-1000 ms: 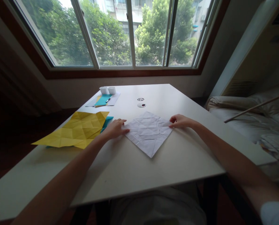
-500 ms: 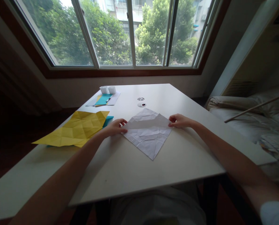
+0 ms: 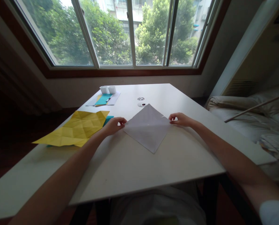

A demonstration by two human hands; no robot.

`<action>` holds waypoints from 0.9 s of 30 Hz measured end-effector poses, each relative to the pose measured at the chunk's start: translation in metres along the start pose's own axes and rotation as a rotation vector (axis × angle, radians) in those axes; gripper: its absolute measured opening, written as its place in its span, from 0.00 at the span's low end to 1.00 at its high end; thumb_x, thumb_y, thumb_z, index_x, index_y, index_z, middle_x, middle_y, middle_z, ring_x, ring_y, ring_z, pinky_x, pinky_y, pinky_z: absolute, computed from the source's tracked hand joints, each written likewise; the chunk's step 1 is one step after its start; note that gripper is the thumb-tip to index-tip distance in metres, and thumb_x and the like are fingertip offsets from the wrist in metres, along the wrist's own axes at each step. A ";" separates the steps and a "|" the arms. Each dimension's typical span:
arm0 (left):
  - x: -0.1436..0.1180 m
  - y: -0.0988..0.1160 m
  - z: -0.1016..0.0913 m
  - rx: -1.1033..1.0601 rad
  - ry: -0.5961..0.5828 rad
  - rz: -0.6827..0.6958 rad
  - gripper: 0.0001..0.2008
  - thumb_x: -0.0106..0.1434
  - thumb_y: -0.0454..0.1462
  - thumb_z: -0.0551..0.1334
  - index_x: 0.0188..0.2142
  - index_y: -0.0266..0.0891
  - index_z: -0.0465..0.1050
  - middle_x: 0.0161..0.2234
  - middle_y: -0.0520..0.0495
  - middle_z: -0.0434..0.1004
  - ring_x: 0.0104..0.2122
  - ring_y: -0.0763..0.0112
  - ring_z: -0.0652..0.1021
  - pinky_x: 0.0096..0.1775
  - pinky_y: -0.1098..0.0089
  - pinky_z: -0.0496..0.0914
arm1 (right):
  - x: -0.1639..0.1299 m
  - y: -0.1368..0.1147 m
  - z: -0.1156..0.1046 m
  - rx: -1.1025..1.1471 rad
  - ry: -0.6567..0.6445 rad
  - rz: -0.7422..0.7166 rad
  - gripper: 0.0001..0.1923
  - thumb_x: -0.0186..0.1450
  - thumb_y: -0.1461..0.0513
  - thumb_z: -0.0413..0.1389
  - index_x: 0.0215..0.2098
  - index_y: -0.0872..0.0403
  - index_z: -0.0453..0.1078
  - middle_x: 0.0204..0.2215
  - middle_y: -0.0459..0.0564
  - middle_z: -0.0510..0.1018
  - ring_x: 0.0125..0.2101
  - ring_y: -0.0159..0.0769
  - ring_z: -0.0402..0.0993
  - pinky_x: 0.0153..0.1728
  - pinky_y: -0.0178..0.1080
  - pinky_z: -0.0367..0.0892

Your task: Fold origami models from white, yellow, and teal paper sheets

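A sheet of white paper (image 3: 149, 129) is turned cornerwise in front of me, one corner pointing at me and one away. My left hand (image 3: 116, 125) pinches its left corner between thumb and fingers. At the opposite corner, my right hand (image 3: 179, 120) has a similar pinch. The face of the sheet looks smooth, with a small light spot near the middle and a little notch along its far right edge. Its far corner reaches close to a round black-and-white piece (image 3: 141, 105) on the table.
Left of my left arm lies a creased yellow sheet (image 3: 83, 126) over teal paper (image 3: 108, 120). Farther back on the white table (image 3: 139, 175) are two small white containers (image 3: 111, 90), coloured papers (image 3: 103, 99) and a pen (image 3: 109, 98). A sofa (image 3: 237, 107) stands at right.
The white paper showed crumpled fold lines and now presents a smoother face. Its far corner has shifted farther from me and its near corner has drawn away too. Both hands keep their corners.
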State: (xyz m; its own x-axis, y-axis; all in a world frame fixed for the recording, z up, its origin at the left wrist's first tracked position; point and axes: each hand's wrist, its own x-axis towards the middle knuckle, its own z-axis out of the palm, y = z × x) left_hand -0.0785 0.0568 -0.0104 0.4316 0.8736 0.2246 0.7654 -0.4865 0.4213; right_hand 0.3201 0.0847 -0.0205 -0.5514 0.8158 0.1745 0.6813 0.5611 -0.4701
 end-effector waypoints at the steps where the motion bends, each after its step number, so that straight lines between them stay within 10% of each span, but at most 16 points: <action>1: 0.000 0.000 0.000 0.016 -0.016 0.039 0.11 0.52 0.38 0.55 0.32 0.38 0.72 0.30 0.49 0.75 0.30 0.70 0.74 0.35 0.71 0.67 | 0.000 0.000 0.000 -0.021 -0.002 -0.006 0.07 0.54 0.60 0.55 0.30 0.55 0.71 0.29 0.47 0.76 0.31 0.34 0.70 0.34 0.35 0.64; 9: -0.004 0.015 -0.010 0.259 -0.222 0.143 0.16 0.52 0.29 0.52 0.34 0.40 0.76 0.35 0.47 0.77 0.35 0.69 0.75 0.39 0.72 0.67 | -0.003 -0.014 -0.005 -0.216 -0.099 -0.067 0.17 0.53 0.72 0.49 0.34 0.52 0.75 0.34 0.48 0.78 0.36 0.35 0.72 0.39 0.35 0.65; 15: -0.010 0.071 0.008 0.494 -0.085 0.111 0.16 0.64 0.39 0.48 0.43 0.41 0.72 0.43 0.44 0.75 0.44 0.61 0.72 0.46 0.61 0.64 | -0.003 -0.057 0.005 -0.448 0.009 -0.075 0.12 0.62 0.64 0.49 0.39 0.54 0.74 0.40 0.54 0.76 0.41 0.42 0.70 0.44 0.44 0.63; 20: -0.012 0.110 0.044 0.352 -0.180 0.149 0.28 0.66 0.47 0.43 0.61 0.34 0.49 0.61 0.39 0.52 0.60 0.60 0.54 0.55 0.59 0.55 | -0.005 -0.087 0.038 -0.349 -0.044 -0.221 0.25 0.66 0.54 0.43 0.57 0.57 0.59 0.56 0.57 0.63 0.56 0.44 0.58 0.55 0.47 0.55; 27: -0.015 0.109 0.060 0.320 -0.321 0.091 0.34 0.63 0.55 0.37 0.64 0.40 0.39 0.64 0.44 0.40 0.62 0.58 0.46 0.58 0.55 0.47 | -0.008 -0.087 0.059 -0.195 -0.276 -0.130 0.32 0.66 0.47 0.34 0.65 0.52 0.40 0.64 0.53 0.44 0.63 0.42 0.38 0.60 0.52 0.39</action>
State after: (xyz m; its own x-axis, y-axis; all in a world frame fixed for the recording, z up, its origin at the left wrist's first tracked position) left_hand 0.0273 -0.0097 -0.0203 0.5915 0.8043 -0.0566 0.8045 -0.5840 0.1082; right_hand 0.2365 0.0213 -0.0320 -0.7307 0.6820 -0.0307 0.6613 0.6958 -0.2804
